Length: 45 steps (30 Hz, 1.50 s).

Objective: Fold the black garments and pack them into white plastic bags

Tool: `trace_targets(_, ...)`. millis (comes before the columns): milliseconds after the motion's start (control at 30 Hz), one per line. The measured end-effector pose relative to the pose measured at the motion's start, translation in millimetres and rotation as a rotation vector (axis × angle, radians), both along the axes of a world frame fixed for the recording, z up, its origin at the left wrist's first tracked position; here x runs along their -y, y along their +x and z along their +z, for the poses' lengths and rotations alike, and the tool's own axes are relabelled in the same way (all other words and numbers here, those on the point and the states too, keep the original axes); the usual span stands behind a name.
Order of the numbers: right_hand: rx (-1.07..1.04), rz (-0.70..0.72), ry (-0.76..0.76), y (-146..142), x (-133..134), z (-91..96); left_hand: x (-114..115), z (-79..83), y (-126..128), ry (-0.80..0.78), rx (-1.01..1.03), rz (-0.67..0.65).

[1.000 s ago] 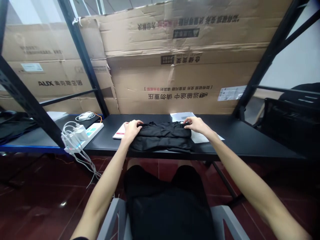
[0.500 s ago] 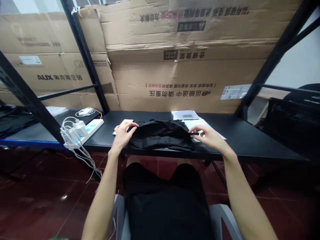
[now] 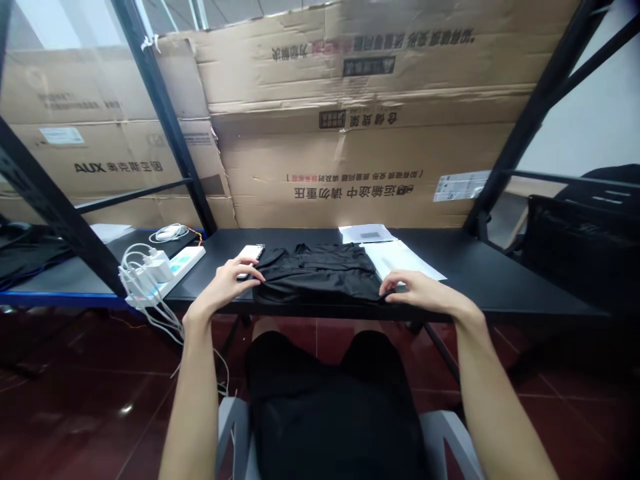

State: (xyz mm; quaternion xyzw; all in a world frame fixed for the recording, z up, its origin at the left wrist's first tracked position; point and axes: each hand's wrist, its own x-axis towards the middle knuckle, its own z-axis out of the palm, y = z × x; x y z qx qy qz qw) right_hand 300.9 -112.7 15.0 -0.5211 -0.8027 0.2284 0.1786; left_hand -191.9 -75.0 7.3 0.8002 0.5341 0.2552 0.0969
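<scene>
A black garment (image 3: 320,270) of thin, creased cloth lies on the table, its near edge along the table's front. What kind of garment it is I cannot make out. My left hand (image 3: 227,283) has its thumb and forefinger closed on the garment's left edge. At the near right corner, my right hand (image 3: 415,289) pinches the cloth between thumb and fingers. A white phone-like object (image 3: 250,253) lies just behind my left hand, partly covered by it. Sheets of white paper (image 3: 400,257) rest behind my right hand, beside the cloth.
On the left, a white power strip (image 3: 187,261) carries white chargers (image 3: 156,268) with cables hanging over the edge. Tall cardboard (image 3: 350,153) stands behind the black table (image 3: 475,267), between dark metal posts (image 3: 173,120). A black chair (image 3: 575,247) is at the right.
The garment's near edge has come down flat, where it was raised and gaping. Both hands have lowered toward the front edge, and the left has shifted slightly left. The view has tilted a little.
</scene>
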Motion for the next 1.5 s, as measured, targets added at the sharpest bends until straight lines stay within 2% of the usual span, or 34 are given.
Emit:
trace_targets(133, 0.046, 0.016, -0.035, -2.4, 7.8, 4.9, 3.4, -6.5, 13.1, 0.037, -0.128, 0.165)
trace_targets(267, 0.009, -0.002, 0.036, -3.2, 11.6, 8.8, 11.6, -0.8, 21.9, 0.076, -0.162, 0.181)
trace_targets(333, -0.038, -0.04, 0.163, -3.6, 6.1, 8.1, 10.4, 7.9, 27.4, 0.134, -0.134, 0.131)
trace_targets(400, -0.043, -0.055, 0.295, -5.4, -5.6, 5.2, 2.0, 18.1, 37.2, 0.178, -0.105, 0.029)
trace_targets(467, 0.04, -0.048, 0.366, -9.8, -21.6, 1.0, -13.3, 26.8, 51.5, 0.163, -0.11, -0.113)
trace_targets(533, 0.185, -0.046, 0.389, -17.2, -38.0, -3.2, -32.2, 31.6, 67.7, 0.109, -0.141, -0.191)
trace_targets(667, 0.392, -0.033, 0.404, -34.3, -60.0, -6.6, -63.6, 28.7, 93.1, 0.004, -0.217, -0.255)
trace_targets(867, 0.433, -0.094, 0.413, -42.9, -70.9, 2.2, -84.9, 19.4, 104.1, 0.074, -0.267, -0.292)
trace_targets(967, 0.407, -0.165, 0.443, -42.2, -82.8, 10.7, -101.6, 17.6, 107.2, 0.13, -0.223, -0.237)
trace_targets(1033, 0.359, -0.211, 0.452, -42.9, -96.2, 16.1, -117.4, 15.8, 110.9, 0.15, -0.143, -0.151)
trace_targets(1200, 0.293, -0.283, 0.389, -51.3, -134.4, 16.9, -150.5, 6.5, 122.7, 0.047, -0.029, 0.074)
trace_targets(1267, 0.326, -0.331, 0.41, -57.2, -142.2, 12.2, -153.4, 3.3, 126.8, 0.034, -0.043, 0.12)
trace_targets(1367, 0.357, -0.406, 0.512, -69.7, -140.2, 3.6, -144.4, 2.0, 132.5, 0.064, -0.049, 0.142)
trace_targets(1433, 0.338, -0.393, 0.56, -80.4, -131.9, -2.8, -131.2, 2.0, 137.4, 0.128, -0.03, 0.109)
trace_targets(1500, 0.299, -0.319, 0.514, -92.3, -121.7, -9.9, -115.3, 0.3, 143.7, 0.186, -0.024, 0.027)
